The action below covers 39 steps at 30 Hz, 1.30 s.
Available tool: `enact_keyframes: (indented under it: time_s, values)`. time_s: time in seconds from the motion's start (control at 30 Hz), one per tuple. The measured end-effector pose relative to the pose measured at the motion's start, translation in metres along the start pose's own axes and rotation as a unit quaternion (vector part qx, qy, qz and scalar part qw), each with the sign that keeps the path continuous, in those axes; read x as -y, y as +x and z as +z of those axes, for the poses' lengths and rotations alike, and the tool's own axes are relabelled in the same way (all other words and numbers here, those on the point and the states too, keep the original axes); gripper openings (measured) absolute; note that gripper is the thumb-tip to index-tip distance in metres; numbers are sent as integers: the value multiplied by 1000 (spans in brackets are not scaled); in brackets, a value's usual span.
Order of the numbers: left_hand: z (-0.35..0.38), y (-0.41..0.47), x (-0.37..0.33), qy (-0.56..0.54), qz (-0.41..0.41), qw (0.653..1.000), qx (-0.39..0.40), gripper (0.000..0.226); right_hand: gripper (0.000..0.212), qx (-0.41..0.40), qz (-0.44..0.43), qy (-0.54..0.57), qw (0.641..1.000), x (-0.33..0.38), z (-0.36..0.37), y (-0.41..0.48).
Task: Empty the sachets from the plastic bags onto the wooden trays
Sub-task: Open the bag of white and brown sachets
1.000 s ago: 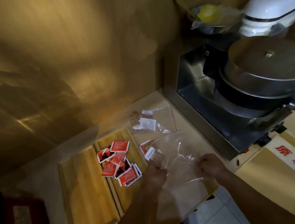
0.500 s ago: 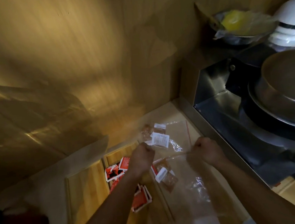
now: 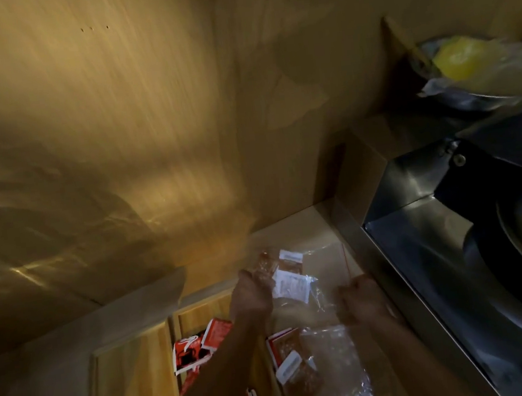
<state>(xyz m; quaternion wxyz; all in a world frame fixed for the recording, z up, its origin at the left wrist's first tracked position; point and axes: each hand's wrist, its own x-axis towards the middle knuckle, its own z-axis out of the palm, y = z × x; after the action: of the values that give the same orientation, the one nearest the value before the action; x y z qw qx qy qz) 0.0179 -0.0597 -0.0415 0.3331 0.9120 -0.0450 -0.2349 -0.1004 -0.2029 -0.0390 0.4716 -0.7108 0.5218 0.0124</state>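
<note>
Both my hands are stretched forward over the counter. My left hand (image 3: 251, 296) and my right hand (image 3: 359, 300) each pinch the far edge of a clear plastic bag (image 3: 335, 349), with the film stretched between them. Brown and white sachets (image 3: 293, 365) lie inside it near my left forearm. Just beyond my hands lies a second clear bag (image 3: 324, 255) with a red zip line, holding more sachets (image 3: 290, 284). Several red sachets (image 3: 201, 344) lie on the right wooden tray (image 3: 200, 309). The left wooden tray (image 3: 134, 384) holds nothing that I can see.
A steel machine housing (image 3: 424, 276) with a large round pan stands directly right of the bags. A metal bowl with something yellow under plastic (image 3: 465, 60) sits at the upper right. A wooden wall rises behind the counter.
My hands have moved forward, away from me, carrying the bag's edge toward the second bag. The view has tilted up and to the left.
</note>
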Motion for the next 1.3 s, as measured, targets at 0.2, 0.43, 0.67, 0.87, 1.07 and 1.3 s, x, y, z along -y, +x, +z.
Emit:
enact_keyframes:
  time_s: [0.2,0.43,0.67,0.87,1.07,1.3]
  values:
    - [-7,11,7,-81,-29,996,-6,14,34,-11,-67,50,996,19,-5,-1]
    - [-39,-30,11,-301,-24,953,-3,26,25,60,-161,123,977,77,-23,-38]
    - [-74,-97,36,-442,-77,892,-47,19,29,172,-245,149,942,127,-15,-90]
    - [-100,-143,72,-497,-112,854,-101,19,32,294,-308,126,896,151,27,-144]
    - [-114,-173,126,-524,-168,817,-171,23,32,367,-348,64,860,156,70,-190]
    - [-111,-199,170,-409,-269,868,-83,7,35,397,-369,-62,838,130,117,-214]
